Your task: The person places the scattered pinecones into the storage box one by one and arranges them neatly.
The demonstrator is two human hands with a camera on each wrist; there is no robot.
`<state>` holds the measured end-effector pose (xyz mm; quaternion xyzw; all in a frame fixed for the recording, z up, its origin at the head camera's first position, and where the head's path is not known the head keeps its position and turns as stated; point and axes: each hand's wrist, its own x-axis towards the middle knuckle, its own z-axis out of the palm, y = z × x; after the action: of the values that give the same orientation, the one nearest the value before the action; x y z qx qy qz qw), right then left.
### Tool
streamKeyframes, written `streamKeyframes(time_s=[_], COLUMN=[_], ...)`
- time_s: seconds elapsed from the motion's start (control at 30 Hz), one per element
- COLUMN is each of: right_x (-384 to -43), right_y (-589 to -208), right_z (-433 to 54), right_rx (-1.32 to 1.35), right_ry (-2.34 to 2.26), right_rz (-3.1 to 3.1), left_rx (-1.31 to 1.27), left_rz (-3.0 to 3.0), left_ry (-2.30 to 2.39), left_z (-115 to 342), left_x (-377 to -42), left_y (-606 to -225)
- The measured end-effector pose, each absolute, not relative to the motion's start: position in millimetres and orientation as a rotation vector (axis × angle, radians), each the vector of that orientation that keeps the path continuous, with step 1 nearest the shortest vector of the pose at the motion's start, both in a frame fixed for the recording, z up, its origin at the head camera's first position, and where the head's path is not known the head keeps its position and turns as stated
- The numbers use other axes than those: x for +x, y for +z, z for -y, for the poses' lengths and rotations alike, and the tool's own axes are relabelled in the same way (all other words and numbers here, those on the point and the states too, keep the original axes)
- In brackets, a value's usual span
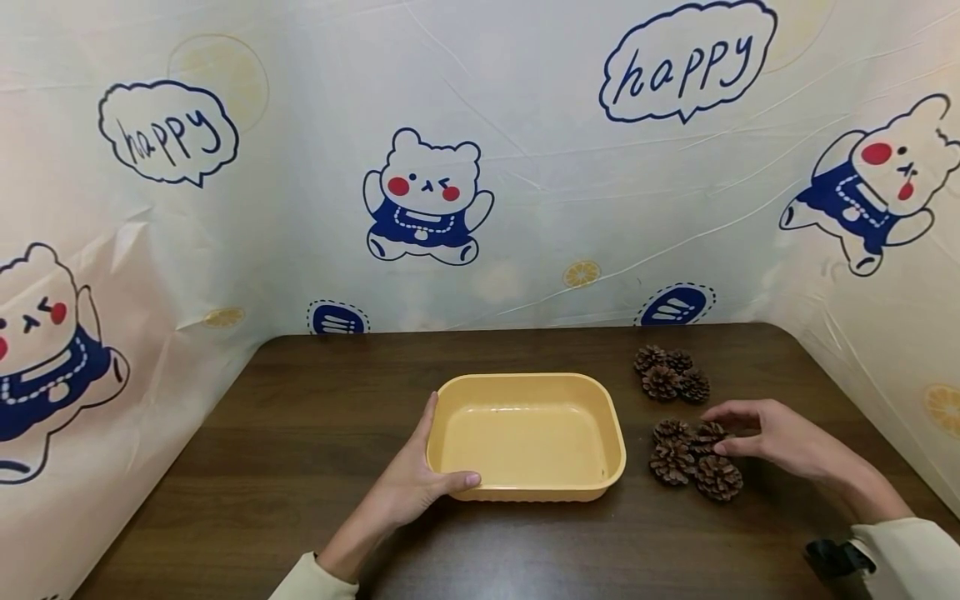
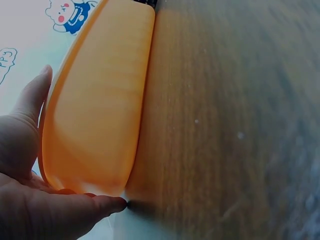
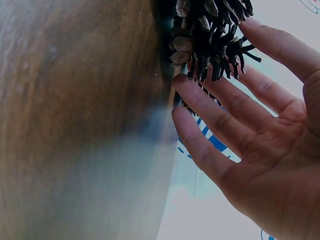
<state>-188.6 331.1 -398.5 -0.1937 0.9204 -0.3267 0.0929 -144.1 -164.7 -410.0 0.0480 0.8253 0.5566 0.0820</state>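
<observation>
Left hand (image 1: 414, 482): gripping yellow rectangular tub (image 1: 525, 446) by its side, likely for steadiness.
Right hand (image 1: 783, 437): curled round pine cone (image 1: 705, 440), seemingly for control.

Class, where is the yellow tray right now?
In the head view, the yellow tray sits near the middle of the brown table, its left end gripped by the left hand, with the pine cones to its right.
</observation>
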Motion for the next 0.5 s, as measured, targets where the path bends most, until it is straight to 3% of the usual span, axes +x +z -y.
streamKeyframes(time_s=[0.5], right_x=[-190.1], right_y=[-399.8], right_z=[-329.5], right_rx=[-0.587], right_ry=[-1.018], right_rz=[-2.721], left_rx=[0.226], left_rz=[-2.349], left_ry=[1.757], left_z=[168.7], left_x=[-146.6], left_y=[-413.2])
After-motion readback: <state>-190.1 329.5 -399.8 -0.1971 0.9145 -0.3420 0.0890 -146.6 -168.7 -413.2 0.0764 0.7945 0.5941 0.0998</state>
